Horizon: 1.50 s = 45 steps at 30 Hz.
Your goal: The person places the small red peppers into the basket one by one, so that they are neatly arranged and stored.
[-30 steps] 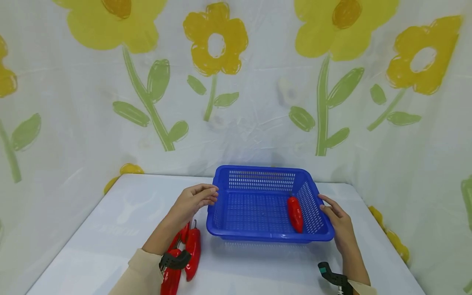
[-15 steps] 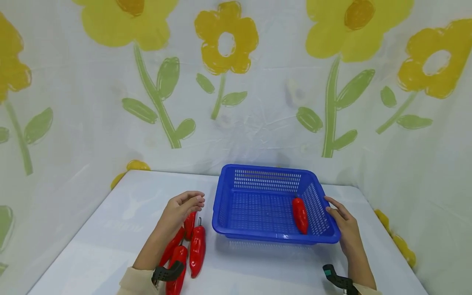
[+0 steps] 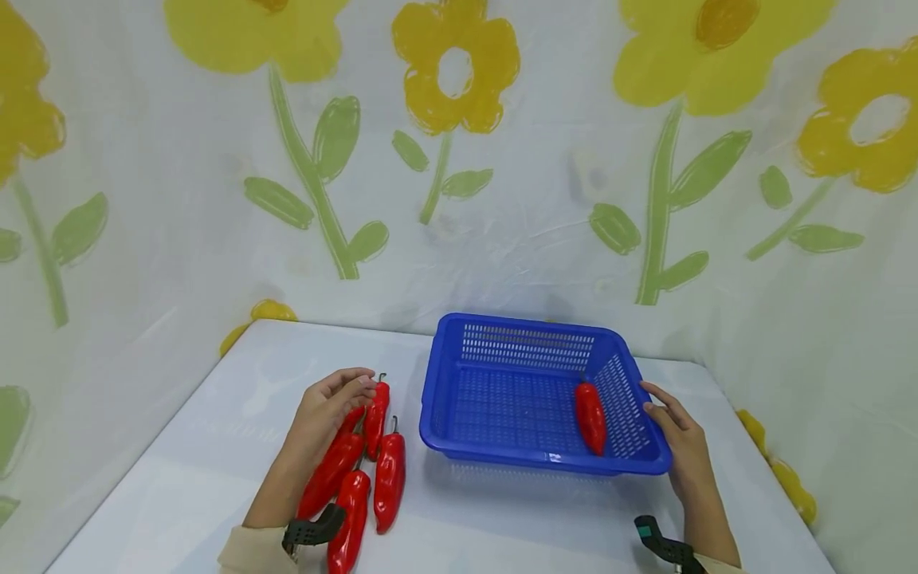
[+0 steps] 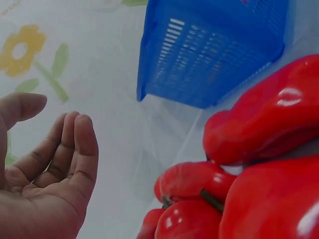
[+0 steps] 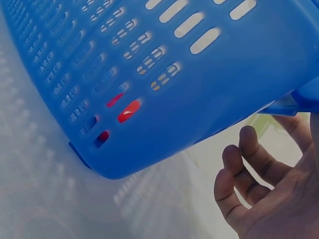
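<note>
Chili pepper (image 3: pixel 377 424), stem away from the person, lies on surface (image 3: pixel 502 526) just right of left hand's (image 3: pixel 327 405) loosely curved, empty fingers (image 4: pixel 86 149), contact unclear; farther right hand (image 3: pixel 681 438) pinches blue basket (image 3: pixel 509 402) by its rim.

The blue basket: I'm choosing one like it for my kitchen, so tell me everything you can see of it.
The blue basket looks like glossy plastic: rectangular, shallow, with rounded corners, a smooth projecting rim, slotted walls and a finely perforated floor. It sits open side up on the white table. One red pepper lies inside, close to the right wall. The person's right hand holds the rim at that side.
</note>
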{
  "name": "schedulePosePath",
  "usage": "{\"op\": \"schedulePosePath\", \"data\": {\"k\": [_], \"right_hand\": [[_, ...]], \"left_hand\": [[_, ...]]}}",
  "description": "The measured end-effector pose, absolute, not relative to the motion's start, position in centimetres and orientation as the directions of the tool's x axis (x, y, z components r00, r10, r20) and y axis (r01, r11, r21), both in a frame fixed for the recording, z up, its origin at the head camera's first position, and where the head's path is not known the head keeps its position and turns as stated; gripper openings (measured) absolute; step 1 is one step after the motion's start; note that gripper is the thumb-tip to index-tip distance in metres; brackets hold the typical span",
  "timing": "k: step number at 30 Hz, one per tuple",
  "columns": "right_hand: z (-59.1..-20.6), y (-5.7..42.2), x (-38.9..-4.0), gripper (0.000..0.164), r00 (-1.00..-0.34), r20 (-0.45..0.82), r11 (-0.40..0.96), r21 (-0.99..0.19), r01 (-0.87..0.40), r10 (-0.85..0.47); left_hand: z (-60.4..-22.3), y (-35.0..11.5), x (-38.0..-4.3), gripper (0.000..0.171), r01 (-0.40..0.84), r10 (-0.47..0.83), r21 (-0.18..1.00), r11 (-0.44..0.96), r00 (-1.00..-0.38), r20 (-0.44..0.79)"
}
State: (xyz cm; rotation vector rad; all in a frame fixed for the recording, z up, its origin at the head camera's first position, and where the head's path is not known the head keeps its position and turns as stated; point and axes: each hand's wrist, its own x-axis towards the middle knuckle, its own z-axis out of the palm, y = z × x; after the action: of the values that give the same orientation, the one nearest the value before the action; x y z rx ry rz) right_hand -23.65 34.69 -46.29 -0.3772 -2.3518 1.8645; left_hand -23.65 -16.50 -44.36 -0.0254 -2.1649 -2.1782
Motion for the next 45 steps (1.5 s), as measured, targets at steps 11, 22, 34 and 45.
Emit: {"op": "schedulePosePath", "data": {"k": [11,22,34,45], "right_hand": [[-45.0,35.4,-24.1,0.055,-0.967,-0.038,0.182,-0.98,0.086,0.254],[-45.5,34.9,-23.8,0.054,-0.969,-0.056,0.152,-0.984,0.095,0.241],[-46.0,34.8,-23.6,0.057,-0.97,-0.064,0.16,-0.982,0.104,0.236],[-46.2,34.8,-23.4,0.057,-0.97,-0.067,0.168,-0.98,0.108,0.234]], "left_hand": [[-44.3,-17.6,-24.3,0.046,0.063,-0.087,0.983,0.175,-0.993,0.079],[-44.7,-19.6,-24.1,0.052,-0.009,-0.112,0.963,0.27,-0.993,0.022],[-45.9,-21.0,-23.8,0.055,-0.103,-0.14,0.89,0.444,-0.989,-0.045],[-47.4,-21.7,-23.6,0.053,-0.183,-0.157,0.845,0.502,-0.98,-0.12]]}}
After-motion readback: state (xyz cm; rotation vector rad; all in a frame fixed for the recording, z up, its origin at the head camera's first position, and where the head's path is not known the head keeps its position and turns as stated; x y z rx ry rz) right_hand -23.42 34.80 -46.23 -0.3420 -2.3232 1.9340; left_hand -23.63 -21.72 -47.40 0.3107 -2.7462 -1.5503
